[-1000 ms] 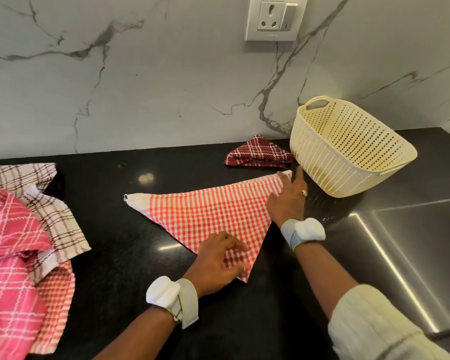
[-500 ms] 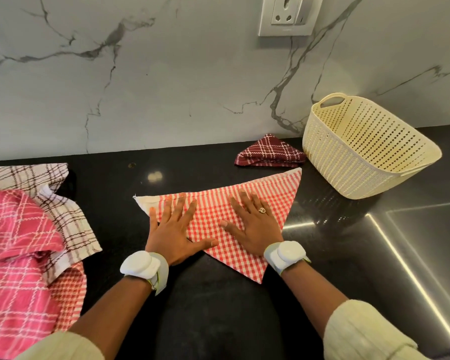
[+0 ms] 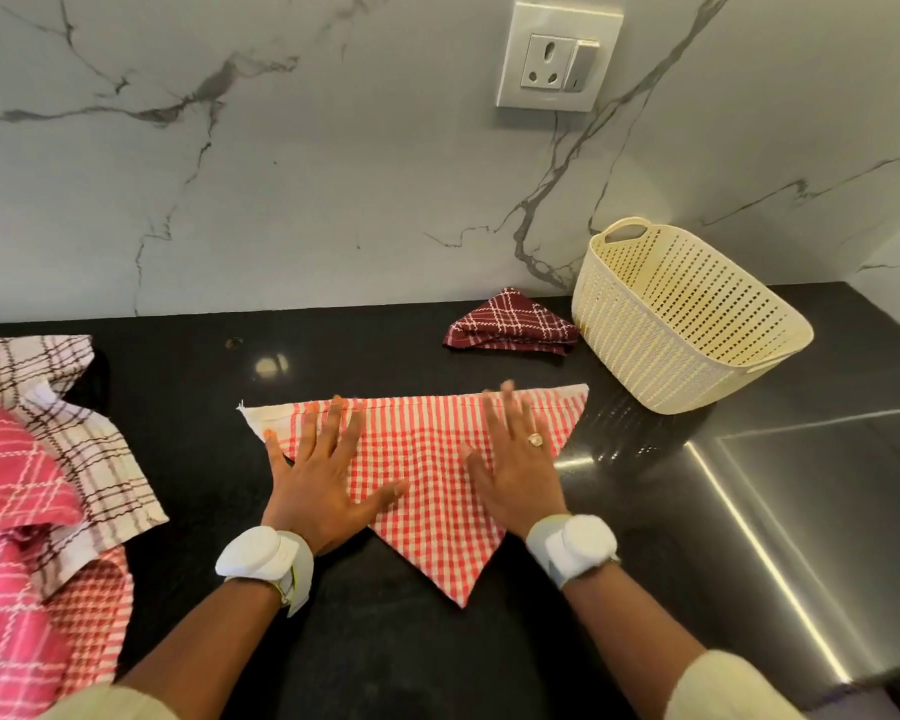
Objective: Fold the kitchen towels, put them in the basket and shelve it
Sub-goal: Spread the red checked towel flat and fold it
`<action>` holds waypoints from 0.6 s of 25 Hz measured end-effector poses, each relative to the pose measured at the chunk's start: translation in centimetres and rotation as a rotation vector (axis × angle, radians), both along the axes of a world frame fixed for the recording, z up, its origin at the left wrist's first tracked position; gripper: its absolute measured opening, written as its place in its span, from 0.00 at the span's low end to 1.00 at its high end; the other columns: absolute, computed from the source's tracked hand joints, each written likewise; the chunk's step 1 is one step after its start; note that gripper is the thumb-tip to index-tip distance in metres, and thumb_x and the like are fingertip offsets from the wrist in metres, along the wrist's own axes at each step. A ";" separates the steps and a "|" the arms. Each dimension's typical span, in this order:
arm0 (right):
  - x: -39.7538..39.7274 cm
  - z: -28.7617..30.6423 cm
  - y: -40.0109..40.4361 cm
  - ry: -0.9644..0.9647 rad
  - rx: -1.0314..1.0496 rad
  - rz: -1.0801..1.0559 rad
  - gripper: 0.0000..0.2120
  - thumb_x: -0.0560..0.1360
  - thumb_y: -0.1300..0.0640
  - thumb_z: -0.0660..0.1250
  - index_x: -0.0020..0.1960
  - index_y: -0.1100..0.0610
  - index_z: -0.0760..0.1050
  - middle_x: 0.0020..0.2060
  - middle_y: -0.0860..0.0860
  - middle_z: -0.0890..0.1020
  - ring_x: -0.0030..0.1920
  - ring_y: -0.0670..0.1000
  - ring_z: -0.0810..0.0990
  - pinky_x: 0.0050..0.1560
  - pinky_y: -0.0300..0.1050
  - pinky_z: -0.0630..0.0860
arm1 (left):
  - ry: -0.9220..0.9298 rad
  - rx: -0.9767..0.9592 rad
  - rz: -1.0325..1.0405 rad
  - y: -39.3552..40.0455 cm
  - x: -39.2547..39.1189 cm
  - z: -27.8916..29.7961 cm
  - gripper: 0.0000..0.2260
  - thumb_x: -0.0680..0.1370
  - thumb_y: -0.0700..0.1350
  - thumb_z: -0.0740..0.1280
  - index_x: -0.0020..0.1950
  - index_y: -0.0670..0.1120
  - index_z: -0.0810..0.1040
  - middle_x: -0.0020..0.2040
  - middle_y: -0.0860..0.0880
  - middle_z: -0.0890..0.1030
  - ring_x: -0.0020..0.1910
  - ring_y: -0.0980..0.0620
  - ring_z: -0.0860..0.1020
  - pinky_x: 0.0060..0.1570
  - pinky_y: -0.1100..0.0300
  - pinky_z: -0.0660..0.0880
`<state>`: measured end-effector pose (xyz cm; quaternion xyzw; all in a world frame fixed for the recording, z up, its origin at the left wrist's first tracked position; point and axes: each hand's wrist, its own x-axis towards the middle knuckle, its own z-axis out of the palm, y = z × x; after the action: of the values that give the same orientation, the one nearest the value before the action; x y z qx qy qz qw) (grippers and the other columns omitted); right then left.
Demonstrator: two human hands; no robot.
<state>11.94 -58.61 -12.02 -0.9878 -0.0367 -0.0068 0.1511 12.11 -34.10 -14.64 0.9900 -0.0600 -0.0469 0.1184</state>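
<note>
A red-and-white checked towel (image 3: 427, 459) lies on the black counter (image 3: 385, 641), folded into a triangle with its point toward me. My left hand (image 3: 323, 485) rests flat on its left half, fingers spread. My right hand (image 3: 515, 459) presses flat on its right half, fingers spread, a ring on one finger. A folded maroon checked towel (image 3: 510, 324) lies behind, next to the cream perforated basket (image 3: 645, 356), which stands at the back right with nothing visible inside.
A pile of unfolded towels, pink check (image 3: 6, 537), brown-and-white check (image 3: 74, 449) and orange check (image 3: 94, 610), lies at the left edge. A marble wall with a socket (image 3: 557, 59) rises behind. A steel surface (image 3: 827, 511) starts at the right.
Both hands have gone from the towel's corners to lying flat on it, and have slid outward and toward its far edge. The towel's long edge now runs level.
</note>
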 end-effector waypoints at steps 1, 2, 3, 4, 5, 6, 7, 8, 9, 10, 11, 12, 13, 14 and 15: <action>-1.4 0.5 1.6 0.024 0.030 0.072 0.34 0.76 0.32 0.39 0.78 0.46 0.41 0.76 0.48 0.36 0.75 0.52 0.32 0.75 0.52 0.35 | -0.054 -0.019 -0.017 0.0 0.0 -0.1 0.46 0.66 0.81 0.41 0.76 0.58 0.32 0.76 0.54 0.33 0.75 0.48 0.34 0.68 0.38 0.28; -2.6 0.6 2.9 0.063 0.031 0.123 0.33 0.76 0.32 0.39 0.78 0.44 0.39 0.76 0.45 0.34 0.75 0.50 0.31 0.73 0.49 0.33 | -0.087 -0.025 -0.040 0.1 0.0 -0.2 0.44 0.69 0.79 0.41 0.78 0.57 0.38 0.78 0.54 0.37 0.76 0.49 0.35 0.69 0.39 0.28; -3.7 0.3 3.9 0.100 0.003 0.154 0.32 0.77 0.33 0.39 0.77 0.43 0.38 0.75 0.44 0.33 0.74 0.49 0.30 0.72 0.48 0.32 | -0.088 -0.019 -0.062 0.2 0.0 -0.3 0.42 0.70 0.77 0.40 0.79 0.56 0.42 0.79 0.53 0.40 0.76 0.50 0.36 0.71 0.40 0.30; -4.5 -0.4 4.3 0.122 -0.040 0.167 0.32 0.78 0.33 0.39 0.77 0.42 0.36 0.75 0.43 0.33 0.75 0.49 0.30 0.73 0.49 0.31 | -0.072 -0.003 -0.079 0.2 0.0 -0.3 0.42 0.70 0.76 0.38 0.79 0.55 0.44 0.79 0.52 0.41 0.76 0.50 0.37 0.73 0.42 0.33; -5.0 -1.2 4.3 0.136 -0.087 0.167 0.32 0.78 0.32 0.39 0.77 0.42 0.34 0.75 0.43 0.33 0.75 0.49 0.30 0.74 0.50 0.31 | -0.055 0.019 -0.087 0.2 0.0 -0.3 0.42 0.70 0.76 0.37 0.79 0.54 0.44 0.78 0.53 0.40 0.77 0.50 0.37 0.74 0.43 0.34; -5.2 -1.8 4.0 0.147 -0.110 0.147 0.32 0.78 0.31 0.39 0.76 0.42 0.33 0.75 0.43 0.32 0.75 0.49 0.29 0.74 0.52 0.31 | -0.045 0.042 -0.084 0.3 -0.1 -0.4 0.42 0.70 0.75 0.37 0.79 0.54 0.43 0.78 0.53 0.38 0.77 0.49 0.37 0.74 0.44 0.33; -5.2 -2.3 3.5 0.154 -0.119 0.116 0.34 0.76 0.29 0.38 0.76 0.41 0.32 0.75 0.43 0.32 0.74 0.49 0.29 0.74 0.52 0.30 | -0.043 0.056 -0.075 0.2 0.0 -0.4 0.42 0.70 0.75 0.37 0.79 0.55 0.42 0.77 0.53 0.37 0.77 0.48 0.37 0.73 0.45 0.32; -5.2 -2.6 2.8 0.157 -0.125 0.078 0.35 0.75 0.28 0.38 0.76 0.41 0.32 0.75 0.44 0.32 0.74 0.50 0.29 0.73 0.52 0.29 | -0.038 0.061 -0.065 0.1 0.0 -0.4 0.42 0.70 0.75 0.37 0.79 0.55 0.42 0.77 0.53 0.37 0.77 0.47 0.37 0.72 0.45 0.31; -5.2 -2.6 1.9 0.160 -0.133 0.029 0.37 0.74 0.26 0.39 0.76 0.42 0.32 0.75 0.44 0.32 0.74 0.50 0.29 0.72 0.51 0.28 | -0.029 0.065 -0.058 0.1 0.0 -0.5 0.42 0.70 0.75 0.38 0.79 0.55 0.41 0.78 0.52 0.37 0.77 0.46 0.36 0.72 0.45 0.31; -5.1 -2.4 0.8 0.165 -0.137 -0.028 0.39 0.73 0.25 0.39 0.76 0.42 0.32 0.74 0.45 0.32 0.74 0.51 0.29 0.71 0.51 0.28 | -0.021 0.070 -0.053 0.1 0.0 -0.5 0.41 0.71 0.76 0.39 0.79 0.55 0.41 0.78 0.52 0.38 0.77 0.45 0.35 0.72 0.44 0.31; -5.2 -2.2 -0.3 0.176 -0.135 -0.085 0.41 0.71 0.24 0.39 0.76 0.42 0.32 0.75 0.45 0.32 0.74 0.51 0.30 0.72 0.51 0.29 | -0.015 0.080 -0.049 0.0 0.0 -0.5 0.41 0.70 0.76 0.39 0.79 0.56 0.40 0.78 0.51 0.38 0.76 0.45 0.35 0.72 0.43 0.31; -5.1 -2.1 -1.2 0.188 -0.128 -0.134 0.42 0.71 0.23 0.38 0.76 0.43 0.31 0.75 0.46 0.33 0.74 0.52 0.30 0.72 0.52 0.30 | -0.010 0.090 -0.042 0.1 0.1 -0.5 0.42 0.70 0.76 0.39 0.78 0.56 0.40 0.78 0.51 0.37 0.76 0.44 0.35 0.72 0.43 0.31; -4.9 -2.1 -1.8 0.189 -0.125 -0.169 0.42 0.70 0.23 0.37 0.76 0.43 0.31 0.76 0.47 0.33 0.75 0.52 0.31 0.73 0.52 0.31 | -0.010 0.095 -0.036 0.2 0.2 -0.5 0.42 0.70 0.77 0.38 0.78 0.56 0.40 0.78 0.51 0.37 0.76 0.44 0.34 0.72 0.43 0.31; -4.9 -2.3 -2.2 0.186 -0.124 -0.188 0.42 0.70 0.23 0.37 0.76 0.43 0.31 0.76 0.48 0.34 0.75 0.53 0.32 0.73 0.53 0.31 | -0.014 0.096 -0.037 0.2 0.2 -0.5 0.42 0.69 0.77 0.38 0.78 0.57 0.40 0.78 0.51 0.36 0.76 0.44 0.34 0.72 0.43 0.31; -5.0 -2.5 -2.4 0.176 -0.115 -0.195 0.42 0.70 0.23 0.37 0.76 0.43 0.31 0.76 0.48 0.34 0.76 0.53 0.32 0.72 0.53 0.31 | -0.023 0.092 -0.040 0.1 0.2 -0.5 0.42 0.69 0.77 0.38 0.78 0.57 0.40 0.78 0.51 0.36 0.76 0.45 0.33 0.72 0.43 0.30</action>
<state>6.97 -61.01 -14.49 -0.9905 0.0726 0.0675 0.0954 12.28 -34.03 -15.14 0.9935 -0.0788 -0.0406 0.0710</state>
